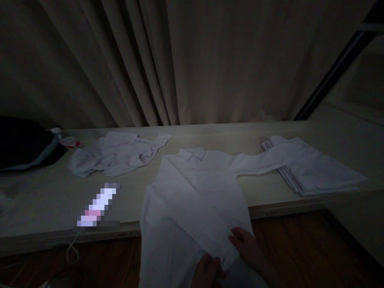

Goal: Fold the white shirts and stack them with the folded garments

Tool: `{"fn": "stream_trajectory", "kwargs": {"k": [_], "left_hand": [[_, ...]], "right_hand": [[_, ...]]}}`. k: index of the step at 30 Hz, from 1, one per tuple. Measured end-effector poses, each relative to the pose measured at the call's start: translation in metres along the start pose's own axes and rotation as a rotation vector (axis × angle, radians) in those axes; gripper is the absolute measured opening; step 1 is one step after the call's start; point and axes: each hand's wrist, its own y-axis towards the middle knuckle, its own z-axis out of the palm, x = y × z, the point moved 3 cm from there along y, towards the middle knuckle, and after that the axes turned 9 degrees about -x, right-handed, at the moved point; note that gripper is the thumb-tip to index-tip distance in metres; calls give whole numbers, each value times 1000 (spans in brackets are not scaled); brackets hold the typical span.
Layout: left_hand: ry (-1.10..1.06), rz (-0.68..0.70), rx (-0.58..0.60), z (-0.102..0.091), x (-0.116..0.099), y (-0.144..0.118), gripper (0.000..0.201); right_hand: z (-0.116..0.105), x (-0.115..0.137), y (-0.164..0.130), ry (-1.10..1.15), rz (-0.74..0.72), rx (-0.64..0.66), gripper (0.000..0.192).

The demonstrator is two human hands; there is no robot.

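A white button-up shirt (207,200) lies front up, its collar toward the back and its lower part hanging over the table's front edge. One sleeve stretches out to the right; on the other side, a sleeve is folded diagonally across the front. My left hand (206,270) is closed at the lower end of that folded sleeve, fingers pinching the fabric near the cuff. Just to its right, my right hand (244,243) rests against the shirt's lower front with fingers loosely bent and a gap between them. Fingertips of both hands are partly hidden in the dim light.
A pale table (135,200) carries a crumpled white garment (120,154) at the back left and a stack of folded white garments (318,168) on the right, under the outstretched sleeve's end. A blurred-out phone-like object (97,206) with a cable (72,248) lies front left. Curtains (225,64) hang behind.
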Motion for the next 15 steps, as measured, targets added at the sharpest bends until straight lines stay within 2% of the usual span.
{"fn": "stream_trajectory", "kwargs": {"k": [2,4,5,7,9,11,13,15], "left_hand": [[268,100,-33,-24,-8,-19,44],[553,185,-65,-53,-14,-42,35],[676,197,-69,-66,-14,-53,32],[883,195,-38,-84,-11,-72,28],[1044,220,60,-87,-4,-85,24],[1146,247,188,-80,4,-91,25],[1204,246,274,-71,10,-92,29],[1253,235,300,-63,12,-91,30]], "right_hand": [[-11,4,-13,-179,-76,-131,33],[-12,9,-36,-336,-225,-162,26],[-6,10,-51,-391,-318,-125,22],[17,7,-84,-464,-495,33,14],[48,-2,-114,-530,-620,210,11],[77,-13,-132,-586,-678,333,18],[96,-19,-138,-637,-686,368,25],[102,-19,-136,-685,-667,338,20]]}}
